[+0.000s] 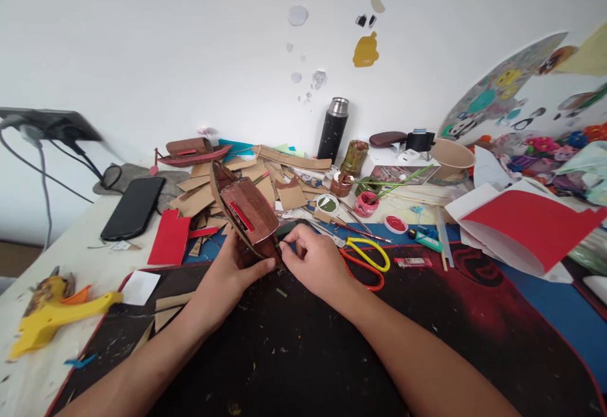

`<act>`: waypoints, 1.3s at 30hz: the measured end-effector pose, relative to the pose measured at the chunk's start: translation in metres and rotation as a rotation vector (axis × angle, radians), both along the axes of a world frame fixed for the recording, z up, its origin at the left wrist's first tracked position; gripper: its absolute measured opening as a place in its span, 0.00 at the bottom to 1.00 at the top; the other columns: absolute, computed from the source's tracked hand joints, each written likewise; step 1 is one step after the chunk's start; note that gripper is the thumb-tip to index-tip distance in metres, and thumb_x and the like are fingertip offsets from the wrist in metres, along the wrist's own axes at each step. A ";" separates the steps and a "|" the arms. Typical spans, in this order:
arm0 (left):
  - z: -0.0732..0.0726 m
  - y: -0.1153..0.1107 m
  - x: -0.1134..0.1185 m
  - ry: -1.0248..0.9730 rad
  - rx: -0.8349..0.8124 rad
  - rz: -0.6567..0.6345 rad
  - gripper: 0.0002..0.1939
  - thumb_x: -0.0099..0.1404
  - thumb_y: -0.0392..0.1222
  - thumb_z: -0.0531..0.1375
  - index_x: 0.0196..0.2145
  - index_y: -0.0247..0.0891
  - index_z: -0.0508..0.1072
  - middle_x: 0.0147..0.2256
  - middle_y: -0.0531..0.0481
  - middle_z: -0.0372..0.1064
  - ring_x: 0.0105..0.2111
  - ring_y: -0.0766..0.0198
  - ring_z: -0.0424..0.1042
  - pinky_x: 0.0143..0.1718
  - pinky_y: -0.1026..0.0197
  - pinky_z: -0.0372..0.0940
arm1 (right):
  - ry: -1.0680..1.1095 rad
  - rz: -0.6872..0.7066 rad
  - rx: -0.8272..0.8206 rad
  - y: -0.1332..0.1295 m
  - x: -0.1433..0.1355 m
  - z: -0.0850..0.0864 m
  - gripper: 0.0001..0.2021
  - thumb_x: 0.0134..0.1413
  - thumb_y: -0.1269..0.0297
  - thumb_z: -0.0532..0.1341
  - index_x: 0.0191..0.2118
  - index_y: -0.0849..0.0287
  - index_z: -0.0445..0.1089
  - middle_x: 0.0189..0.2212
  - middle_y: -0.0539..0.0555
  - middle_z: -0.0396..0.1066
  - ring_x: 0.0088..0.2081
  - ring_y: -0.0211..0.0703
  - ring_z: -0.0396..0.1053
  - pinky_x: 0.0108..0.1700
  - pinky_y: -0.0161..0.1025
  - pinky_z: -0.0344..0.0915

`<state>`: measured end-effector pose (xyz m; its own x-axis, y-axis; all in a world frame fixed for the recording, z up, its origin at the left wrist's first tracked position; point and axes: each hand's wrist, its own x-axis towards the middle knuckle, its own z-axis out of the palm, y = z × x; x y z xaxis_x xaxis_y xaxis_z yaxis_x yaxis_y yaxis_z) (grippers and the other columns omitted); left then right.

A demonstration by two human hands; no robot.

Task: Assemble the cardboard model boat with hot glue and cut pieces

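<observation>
Model boats: two counted. One, the held boat (pixel 249 208), is raised over the far edge of the mat (pixel 303 341), left of the mat's middle. Its long axis runs obliquely, one tip pointing toward the worktop's (pixel 102 265) far left corner, the other end back toward the person and to the right. Condition: reddish-brown ribbed cabin roof, one bright red strip set in its left part, darker curved hull, whole body tilted.

The left hand (pixel 237 268) is closed around the hull near its close end, thumb on the near side. The right hand (pixel 315 259) has thumb and index finger drawn together at that same end; whether they pinch a part cannot be told.

The second boat (pixel 192 151), brown-roofed with a red hull, lies by the wall at the far edge. Also counted: one glue gun (pixel 57 309) and one phone (pixel 133 208) toward the left edge; one pair of scissors (pixel 367 255), handles yellow and orange-red, just beside the right hand; one black flask (pixel 333 131) standing at the far edge. Cardboard scraps (pixel 190 205), numerous, lie beyond the held boat.
</observation>
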<state>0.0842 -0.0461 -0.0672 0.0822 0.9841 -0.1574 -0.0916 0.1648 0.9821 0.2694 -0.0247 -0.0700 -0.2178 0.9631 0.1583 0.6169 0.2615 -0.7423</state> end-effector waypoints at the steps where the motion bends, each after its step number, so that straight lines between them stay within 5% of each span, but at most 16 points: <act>1: 0.000 0.000 0.000 0.000 0.002 -0.002 0.37 0.53 0.50 0.78 0.56 0.44 0.68 0.53 0.41 0.80 0.57 0.42 0.77 0.59 0.43 0.71 | -0.006 0.001 -0.001 0.000 0.000 0.000 0.03 0.64 0.65 0.65 0.37 0.55 0.72 0.18 0.42 0.64 0.20 0.37 0.61 0.28 0.36 0.52; 39: -0.006 0.002 -0.002 0.001 0.000 0.038 0.37 0.50 0.50 0.80 0.55 0.43 0.73 0.55 0.41 0.80 0.56 0.42 0.78 0.56 0.47 0.73 | -0.011 -0.008 -0.023 0.001 -0.002 -0.001 0.03 0.62 0.67 0.66 0.36 0.56 0.72 0.20 0.42 0.63 0.22 0.36 0.60 0.29 0.36 0.50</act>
